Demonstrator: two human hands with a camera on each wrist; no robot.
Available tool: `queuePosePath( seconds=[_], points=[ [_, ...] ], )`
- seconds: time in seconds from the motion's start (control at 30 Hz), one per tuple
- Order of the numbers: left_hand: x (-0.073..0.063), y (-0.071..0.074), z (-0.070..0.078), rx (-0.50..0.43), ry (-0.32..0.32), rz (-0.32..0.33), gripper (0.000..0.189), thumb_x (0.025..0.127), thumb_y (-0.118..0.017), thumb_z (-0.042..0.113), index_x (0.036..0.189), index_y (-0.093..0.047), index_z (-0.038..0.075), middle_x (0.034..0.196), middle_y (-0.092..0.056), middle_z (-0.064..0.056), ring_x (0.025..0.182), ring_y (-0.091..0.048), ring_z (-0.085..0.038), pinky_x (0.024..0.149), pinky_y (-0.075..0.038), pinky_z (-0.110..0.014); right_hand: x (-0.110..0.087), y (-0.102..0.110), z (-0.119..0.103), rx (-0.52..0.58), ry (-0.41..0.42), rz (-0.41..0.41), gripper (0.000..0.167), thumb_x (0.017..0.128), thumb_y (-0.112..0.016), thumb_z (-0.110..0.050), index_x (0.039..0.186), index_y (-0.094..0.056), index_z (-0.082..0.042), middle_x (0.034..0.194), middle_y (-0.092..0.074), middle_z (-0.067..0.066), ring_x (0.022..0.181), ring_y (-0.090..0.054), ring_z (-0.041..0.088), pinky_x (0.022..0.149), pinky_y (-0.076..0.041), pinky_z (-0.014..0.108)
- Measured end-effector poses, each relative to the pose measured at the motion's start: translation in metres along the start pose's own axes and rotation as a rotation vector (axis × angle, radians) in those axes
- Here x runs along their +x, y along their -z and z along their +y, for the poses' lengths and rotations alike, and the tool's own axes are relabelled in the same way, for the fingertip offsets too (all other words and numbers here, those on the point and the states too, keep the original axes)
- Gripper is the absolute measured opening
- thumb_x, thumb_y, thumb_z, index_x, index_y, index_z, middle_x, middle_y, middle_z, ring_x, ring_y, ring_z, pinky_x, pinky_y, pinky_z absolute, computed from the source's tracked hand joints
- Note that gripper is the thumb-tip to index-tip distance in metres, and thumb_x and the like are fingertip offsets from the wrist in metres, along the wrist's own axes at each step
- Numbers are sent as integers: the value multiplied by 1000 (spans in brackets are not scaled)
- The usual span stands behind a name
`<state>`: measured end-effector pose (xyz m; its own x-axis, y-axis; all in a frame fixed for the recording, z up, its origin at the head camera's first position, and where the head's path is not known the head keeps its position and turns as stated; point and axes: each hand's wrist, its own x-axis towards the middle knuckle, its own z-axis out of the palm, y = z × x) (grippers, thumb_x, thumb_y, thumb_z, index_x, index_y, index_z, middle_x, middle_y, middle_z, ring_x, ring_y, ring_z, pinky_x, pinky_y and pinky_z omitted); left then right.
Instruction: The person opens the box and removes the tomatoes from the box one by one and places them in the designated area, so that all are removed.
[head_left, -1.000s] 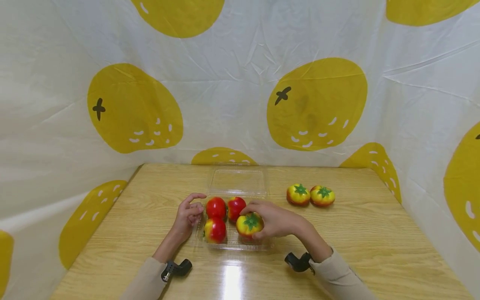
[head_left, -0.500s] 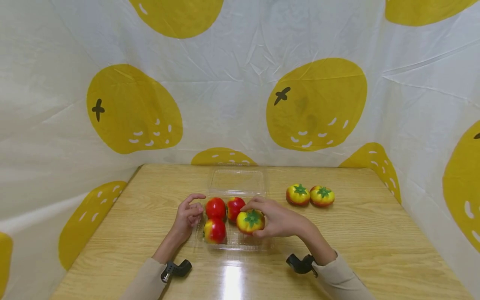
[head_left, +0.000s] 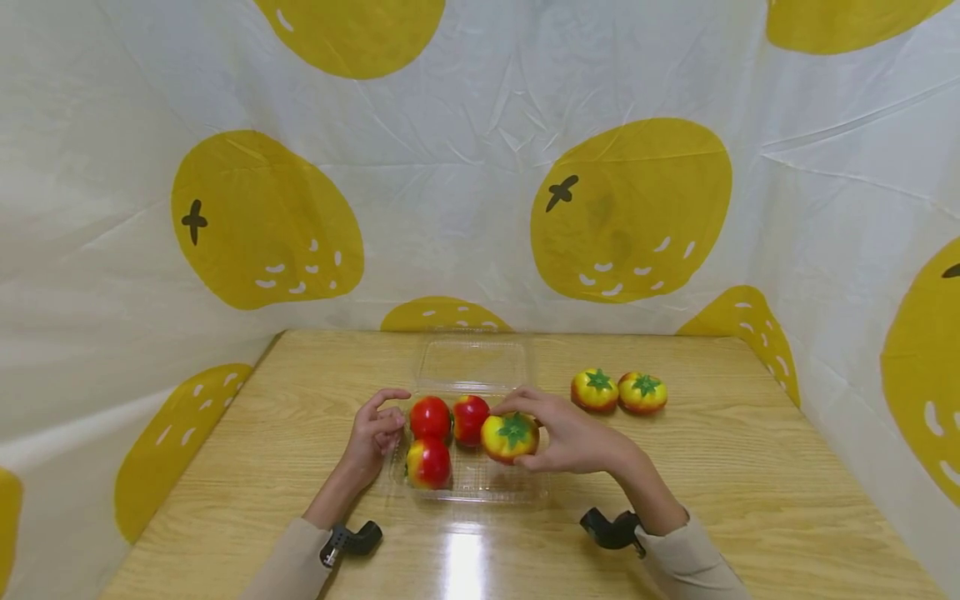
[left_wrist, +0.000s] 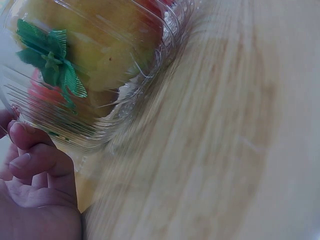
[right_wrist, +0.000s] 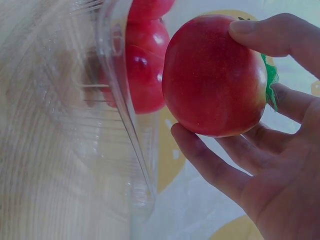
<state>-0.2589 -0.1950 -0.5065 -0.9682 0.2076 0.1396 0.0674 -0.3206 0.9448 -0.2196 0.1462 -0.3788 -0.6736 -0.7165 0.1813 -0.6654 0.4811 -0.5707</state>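
My right hand (head_left: 570,433) grips a toy tomato (head_left: 510,437), yellow on top with a green star-shaped calyx, above the right part of a clear plastic clamshell container (head_left: 491,492). In the right wrist view its red underside shows, with thumb and fingertips spread round it. Three more toy tomatoes lie in the container: a red one (head_left: 431,417) at the back left, another (head_left: 470,419) beside it, and a red-yellow one (head_left: 429,463) at the front left. My left hand (head_left: 373,433) pinches the container's left rim with curled fingers (left_wrist: 37,157).
The container's hinged lid (head_left: 474,362) lies open toward the back of the wooden table (head_left: 750,467). Two yellow-red toy tomatoes stand at the back right, one (head_left: 595,390) close beside the other (head_left: 642,392). A fruit-print curtain (head_left: 442,208) surrounds the table.
My right hand has lifted the toy tomato and shifted it slightly back and to the right. The left hand has stayed at the container's rim.
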Motion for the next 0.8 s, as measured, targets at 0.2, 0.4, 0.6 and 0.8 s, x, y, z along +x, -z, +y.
queuePosePath(
  seconds=[0.2,0.4,0.6,0.8],
  points=[
    [-1,-1,1,-5,-3,-4,35,96,-43,-9,124,-55,9,65,-59,8,47,-42,-5,41,-24,-19,-4,5,2,31,16,22,61,81,-83,-17,138,-61,-18,128,-61,1,110,-59,15,95,-56,30],
    [-2,-1,1,-3,-5,-9,34,96,-44,-7,123,-56,10,66,-60,8,48,-45,-3,42,-25,-19,-10,8,5,57,-10,32,60,82,-83,-18,138,-61,-19,132,-60,3,113,-58,17,94,-55,30],
    [-2,-1,1,-4,-8,-11,34,96,-44,-7,123,-56,10,66,-60,8,48,-45,-3,42,-21,-22,-14,11,9,52,-20,49,60,83,-83,-18,139,-61,-16,134,-60,4,114,-58,18,91,-54,29],
    [0,0,0,3,-13,-17,34,97,-44,-7,124,-55,9,66,-60,7,48,-45,-4,42,-20,-24,-18,15,12,58,-32,68,61,83,-83,-17,140,-60,-15,136,-60,5,113,-58,18,88,-54,28]
  ],
)
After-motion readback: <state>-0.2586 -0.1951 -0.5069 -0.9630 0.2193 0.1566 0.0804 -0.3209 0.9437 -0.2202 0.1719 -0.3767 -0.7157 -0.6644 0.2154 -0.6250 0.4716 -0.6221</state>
